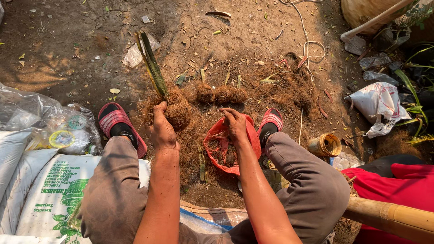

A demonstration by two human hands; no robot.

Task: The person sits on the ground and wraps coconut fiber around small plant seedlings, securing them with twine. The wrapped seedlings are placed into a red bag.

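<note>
1. Left hand [162, 129]: fingers curled tight into a fist around the base of a leafy plant cutting [153, 65], right where the green blade meets its brown fibre root ball [174, 110]. So that hand is closed, with the stalk running up out of the top of the fist.

2. The cutting's long axis runs from the fist up and slightly left, away from the person. Leaf tip points at the far ground, a bit tilted off vertical in the view. The fibre ball bulges out on the right side of the knuckles, touching them.

3. Right hand [235, 124]: fingers bent and pinched together, tips pointing down toward the red mesh bag [228, 149]. They seem to pinch a bit of fibre, but honestly can't tell exactly what's between them. The hand sits over the bag's far rim.

4. The bag lies open on the dirt between the knees, just right of the left wrist, with some dark fibre inside.

5. Further out: two pink striped sandals [118, 122], one at each side of the hands, and a pile of loose coconut fibre [271, 90] beyond them.

6. Edges: a white printed sack [49, 194] at left, a yellow-brown jar [325, 145] on its side at right, a bamboo pole [393, 217] bottom right.
</note>
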